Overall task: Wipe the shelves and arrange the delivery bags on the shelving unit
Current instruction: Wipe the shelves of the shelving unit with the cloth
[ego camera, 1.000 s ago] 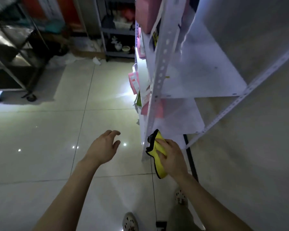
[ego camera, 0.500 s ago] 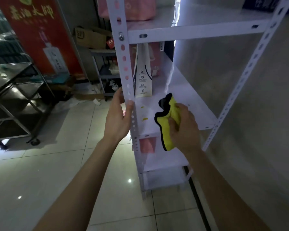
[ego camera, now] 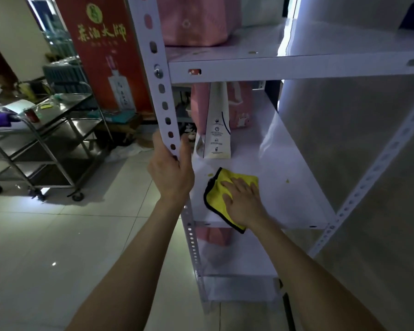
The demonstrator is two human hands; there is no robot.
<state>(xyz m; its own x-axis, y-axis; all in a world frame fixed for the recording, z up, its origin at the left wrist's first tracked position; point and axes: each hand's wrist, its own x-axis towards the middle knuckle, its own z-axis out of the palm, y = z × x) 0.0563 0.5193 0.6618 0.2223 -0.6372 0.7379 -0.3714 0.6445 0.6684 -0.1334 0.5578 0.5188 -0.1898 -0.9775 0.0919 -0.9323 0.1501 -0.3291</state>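
Left hand (ego camera: 171, 170) grips the shelving upright (ego camera: 161, 91); right hand (ego camera: 243, 201), fingers flat, presses a yellow cloth (ego camera: 216, 199) onto the shelf (ego camera: 285, 204). Wiping looks underway; next, sweep toward crumbs (ego camera: 210, 174) just beyond, short of the white delivery bag (ego camera: 216, 130).

Cloth (ego camera: 219, 194) on shelf (ego camera: 285, 187) — paper bag (ego camera: 216, 125) behind it.

The right hand (ego camera: 243, 201) no longer holds the cloth (ego camera: 216, 198) bunched in the air. It now presses the cloth flat on the shelf (ego camera: 285, 199), fingers extended. The left hand (ego camera: 170, 173), free a second ago, now grips the post (ego camera: 161, 91).
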